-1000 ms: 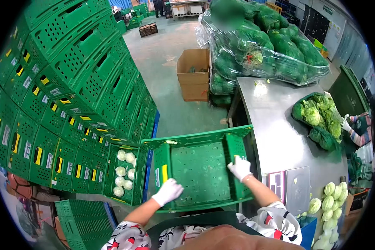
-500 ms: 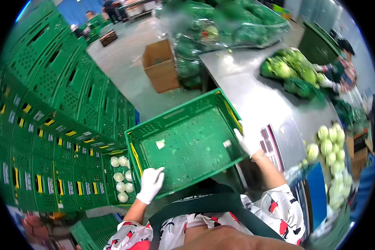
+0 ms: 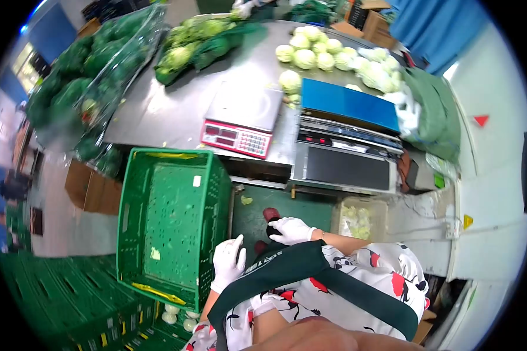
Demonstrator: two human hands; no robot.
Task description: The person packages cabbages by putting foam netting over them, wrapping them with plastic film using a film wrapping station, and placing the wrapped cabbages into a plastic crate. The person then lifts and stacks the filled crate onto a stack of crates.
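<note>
A large green plastic crate [image 3: 175, 219] with yellow-marked ends stands at my left, with scraps of paper or leaf on its floor. My left hand [image 3: 228, 264], in a white glove, is beside the crate's near side wall, its thumb and fingers apart and nothing in them; whether it touches the wall I cannot tell. In front of my apron [image 3: 275, 266] is my right hand [image 3: 293, 230], also gloved, with loosely stretched fingers and nothing held. It is above the floor, away from the crate.
Ahead, a steel table [image 3: 152, 111] bears a scale [image 3: 240, 123], trimmed cabbages [image 3: 313, 50] and a green net bag of leafy cabbages [image 3: 196, 44]. A wrapping machine [image 3: 348, 164] stands at right, above a bin [image 3: 366, 219]. Stacked crates [image 3: 58, 292] fill the lower left. A co-worker's gloved hand [image 3: 243, 8] shows at the top.
My view has turned right, towards the table. Both hands have come away from the crate's ends; the right one is now in front of my body. The crate now stands at my left.
</note>
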